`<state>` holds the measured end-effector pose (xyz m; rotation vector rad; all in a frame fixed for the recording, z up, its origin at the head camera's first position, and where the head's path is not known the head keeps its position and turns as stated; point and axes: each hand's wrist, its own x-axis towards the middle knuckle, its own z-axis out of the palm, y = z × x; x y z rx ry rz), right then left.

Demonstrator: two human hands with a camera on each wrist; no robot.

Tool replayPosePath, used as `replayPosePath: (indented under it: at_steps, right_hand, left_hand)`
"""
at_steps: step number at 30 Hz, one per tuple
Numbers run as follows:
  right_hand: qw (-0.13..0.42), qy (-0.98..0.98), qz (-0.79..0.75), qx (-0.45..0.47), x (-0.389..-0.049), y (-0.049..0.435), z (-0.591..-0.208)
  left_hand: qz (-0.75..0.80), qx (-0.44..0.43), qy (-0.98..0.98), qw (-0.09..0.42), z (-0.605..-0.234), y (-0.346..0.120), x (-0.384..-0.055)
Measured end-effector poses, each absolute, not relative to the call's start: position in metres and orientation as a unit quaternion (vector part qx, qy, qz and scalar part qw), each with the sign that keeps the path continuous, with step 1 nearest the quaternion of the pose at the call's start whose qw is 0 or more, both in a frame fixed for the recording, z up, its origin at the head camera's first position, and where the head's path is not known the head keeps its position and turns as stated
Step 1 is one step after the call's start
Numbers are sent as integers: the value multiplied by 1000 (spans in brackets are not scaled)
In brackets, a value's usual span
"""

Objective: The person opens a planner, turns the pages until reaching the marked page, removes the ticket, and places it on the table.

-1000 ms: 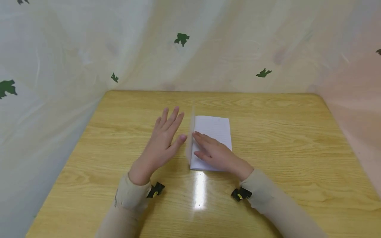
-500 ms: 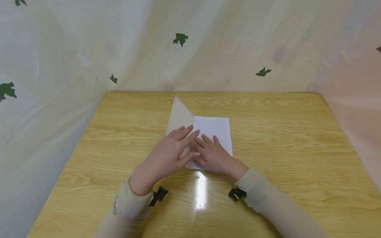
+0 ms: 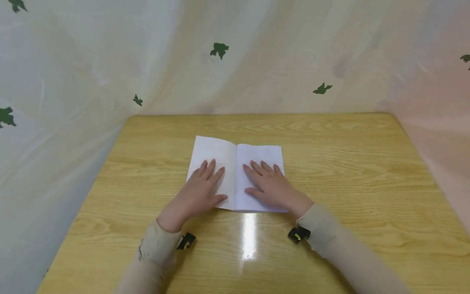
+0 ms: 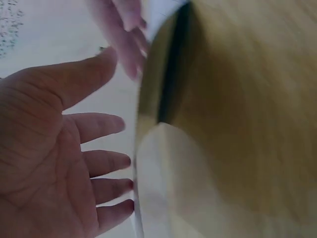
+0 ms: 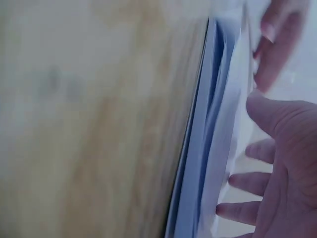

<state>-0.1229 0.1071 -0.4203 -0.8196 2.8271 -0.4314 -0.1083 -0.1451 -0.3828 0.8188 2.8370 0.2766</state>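
Note:
A notebook (image 3: 257,154) lies spread on the wooden table, its blank inner cover (image 3: 213,148) to the left and a lined page to the right. My left hand (image 3: 200,190) rests on the blank side with fingers spread. On the lined page lies my right hand (image 3: 271,185), its fingers straight and spread too. The spine fold runs between both thumbs. In the right wrist view, the stacked page edges (image 5: 210,124) show beside my right hand (image 5: 292,163). My left hand (image 4: 59,148) appears palm side in the left wrist view, fingertips right at the cover.
The wooden table (image 3: 349,163) extends around the notebook to both sides. Behind it hangs a pale curtain (image 3: 271,53) with green leaf-like shapes. Black straps (image 3: 186,241) are at both wrists. A bright light reflection lies on the tabletop in front of the notebook.
The notebook's cover, upright a second ago, has swung over to the left and lies nearly flat. My left hand has come down onto it; my right hand has shifted slightly right, its fingers spreading.

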Motion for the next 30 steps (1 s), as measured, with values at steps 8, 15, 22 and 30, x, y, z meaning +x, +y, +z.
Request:
replayPosePath:
  at_steps: [8,15,22,30]
  right_hand:
    - [104,967,-113,-202,-152,129,-423]
    - [127,975,-102,-154,-170,143,-424]
    - [139,975,-106,-139,-173,157,-423]
    - [147,974,-106,-133,-172,161,-421]
  left_hand:
    - [122,277,949,84,-408,-175,-123]
    - [120,281,948,89,-417,-189,-130]
    - [115,283,946,103,-418,-197,-132]
    - [142,274,942,133,-417,-201,-131]
